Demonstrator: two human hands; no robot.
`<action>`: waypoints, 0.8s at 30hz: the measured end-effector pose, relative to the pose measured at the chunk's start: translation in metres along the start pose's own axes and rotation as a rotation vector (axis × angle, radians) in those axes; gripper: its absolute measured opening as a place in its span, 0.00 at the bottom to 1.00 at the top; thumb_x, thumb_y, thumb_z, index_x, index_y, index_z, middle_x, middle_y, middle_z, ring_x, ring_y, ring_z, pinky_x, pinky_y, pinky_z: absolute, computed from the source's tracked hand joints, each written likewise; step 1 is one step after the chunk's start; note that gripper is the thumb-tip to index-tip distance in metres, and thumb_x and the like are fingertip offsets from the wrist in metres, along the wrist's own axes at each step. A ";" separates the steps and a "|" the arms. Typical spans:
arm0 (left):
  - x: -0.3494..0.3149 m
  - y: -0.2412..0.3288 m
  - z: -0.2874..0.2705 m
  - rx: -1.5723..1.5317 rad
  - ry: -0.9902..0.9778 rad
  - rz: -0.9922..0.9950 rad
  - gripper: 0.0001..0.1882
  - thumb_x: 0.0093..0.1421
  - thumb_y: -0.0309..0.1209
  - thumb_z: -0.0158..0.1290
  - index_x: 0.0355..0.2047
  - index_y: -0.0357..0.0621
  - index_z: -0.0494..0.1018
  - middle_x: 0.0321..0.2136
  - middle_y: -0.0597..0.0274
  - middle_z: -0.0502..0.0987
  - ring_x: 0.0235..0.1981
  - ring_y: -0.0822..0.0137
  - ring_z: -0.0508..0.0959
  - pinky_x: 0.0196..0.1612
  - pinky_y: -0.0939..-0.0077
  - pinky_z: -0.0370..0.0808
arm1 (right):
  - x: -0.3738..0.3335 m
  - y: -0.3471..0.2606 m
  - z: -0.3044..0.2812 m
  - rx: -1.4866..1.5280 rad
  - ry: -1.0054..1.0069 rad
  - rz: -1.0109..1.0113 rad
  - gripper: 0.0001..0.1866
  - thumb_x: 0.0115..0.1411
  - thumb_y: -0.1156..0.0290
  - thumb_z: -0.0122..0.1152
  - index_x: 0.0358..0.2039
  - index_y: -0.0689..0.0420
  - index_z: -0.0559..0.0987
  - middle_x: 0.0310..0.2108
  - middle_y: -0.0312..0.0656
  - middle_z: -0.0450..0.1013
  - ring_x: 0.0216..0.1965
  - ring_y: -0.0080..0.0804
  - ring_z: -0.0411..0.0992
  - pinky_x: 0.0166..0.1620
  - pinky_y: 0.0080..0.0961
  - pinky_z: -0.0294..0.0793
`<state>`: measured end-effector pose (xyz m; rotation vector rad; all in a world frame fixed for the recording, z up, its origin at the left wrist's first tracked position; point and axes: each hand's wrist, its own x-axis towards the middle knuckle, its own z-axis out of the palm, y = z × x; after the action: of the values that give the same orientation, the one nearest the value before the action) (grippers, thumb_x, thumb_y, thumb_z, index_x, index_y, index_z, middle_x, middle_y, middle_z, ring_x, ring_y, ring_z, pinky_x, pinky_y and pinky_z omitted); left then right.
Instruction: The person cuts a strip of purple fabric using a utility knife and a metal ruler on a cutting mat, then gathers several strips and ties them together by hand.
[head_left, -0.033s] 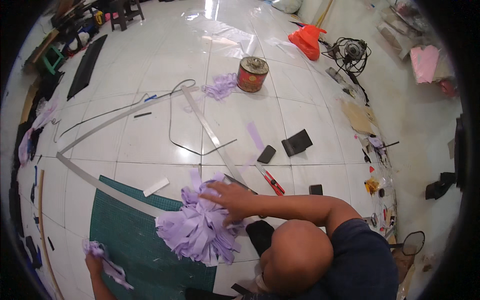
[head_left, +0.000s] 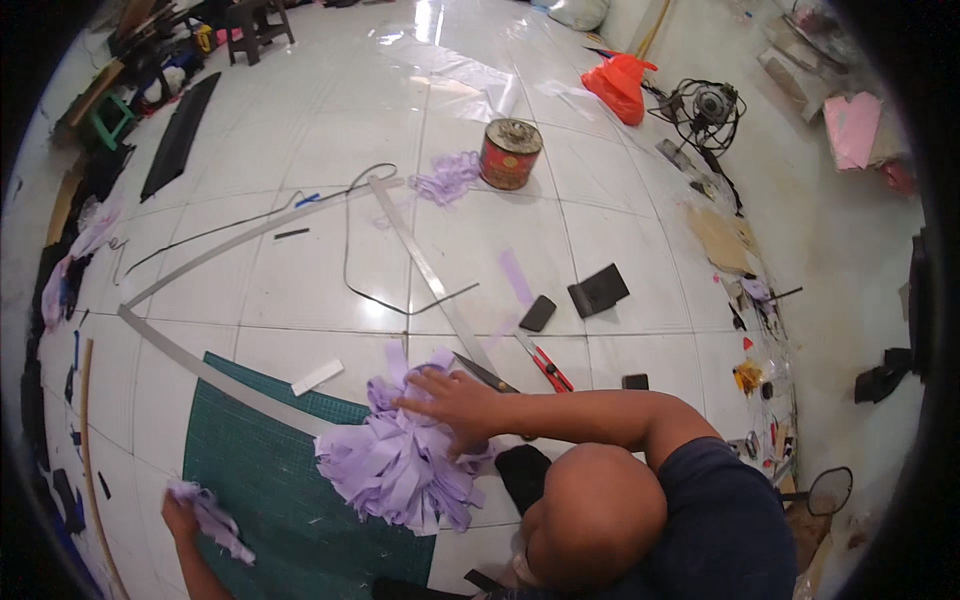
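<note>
A heap of lilac fabric strips (head_left: pixel 390 465) lies on the right part of a green cutting mat (head_left: pixel 270 480) and over its edge. My right hand (head_left: pixel 455 405) rests on top of the heap, palm down with the fingers apart. At the mat's left edge my left hand (head_left: pixel 182 515) is closed round a bunch of lilac fabric scraps (head_left: pixel 215 525), whose loose end trails over the mat. Scissors (head_left: pixel 485 372) lie just beyond my right hand, partly hidden by it. A red utility knife (head_left: pixel 548 366) is to their right.
A metal strip (head_left: pixel 240 400) runs from the heap across the mat, bent into a zigzag. Beyond lie a white block (head_left: pixel 318 377), a black block (head_left: pixel 537 313), a black folded piece (head_left: pixel 598 290) and a round red tin (head_left: pixel 510 155). A wooden stick (head_left: pixel 88 440) is at far left.
My left hand has shifted slightly left and away from me with the scraps, and their trailing end has drawn in a little. My right hand stays on the heap.
</note>
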<state>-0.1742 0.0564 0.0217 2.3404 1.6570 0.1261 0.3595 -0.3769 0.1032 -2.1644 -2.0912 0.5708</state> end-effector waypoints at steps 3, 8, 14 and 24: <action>0.040 0.066 -0.038 -0.662 0.315 -0.123 0.39 0.61 0.36 0.59 0.66 0.34 0.55 0.59 0.40 0.66 0.57 0.52 0.71 0.57 0.64 0.71 | 0.023 -0.013 0.014 -0.015 -0.164 -0.010 0.63 0.37 0.57 0.80 0.71 0.41 0.51 0.63 0.57 0.60 0.64 0.58 0.59 0.61 0.51 0.63; 0.014 0.155 -0.079 -0.642 -0.055 -0.060 0.51 0.55 0.36 0.64 0.71 0.48 0.44 0.58 0.44 0.67 0.46 0.57 0.78 0.38 0.66 0.80 | 0.041 -0.021 0.036 0.137 -0.176 0.017 0.54 0.41 0.63 0.75 0.68 0.48 0.55 0.54 0.54 0.67 0.55 0.55 0.67 0.51 0.49 0.72; -0.018 0.143 -0.053 0.005 -0.266 0.063 0.41 0.48 0.42 0.68 0.60 0.38 0.66 0.49 0.43 0.77 0.49 0.51 0.79 0.51 0.62 0.76 | 0.011 -0.017 0.029 0.123 -0.035 -0.111 0.38 0.45 0.65 0.70 0.57 0.51 0.65 0.43 0.48 0.70 0.46 0.50 0.71 0.43 0.44 0.74; -0.058 0.079 -0.037 0.083 -0.345 -0.080 0.37 0.45 0.40 0.69 0.54 0.35 0.72 0.45 0.40 0.79 0.45 0.51 0.81 0.49 0.61 0.77 | -0.051 0.034 -0.123 0.182 0.480 0.095 0.38 0.44 0.65 0.69 0.59 0.48 0.68 0.47 0.47 0.71 0.51 0.47 0.71 0.49 0.45 0.74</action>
<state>-0.1307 -0.0158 0.0834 2.1942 1.6035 -0.3491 0.4307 -0.4046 0.2174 -2.0509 -1.6291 0.2053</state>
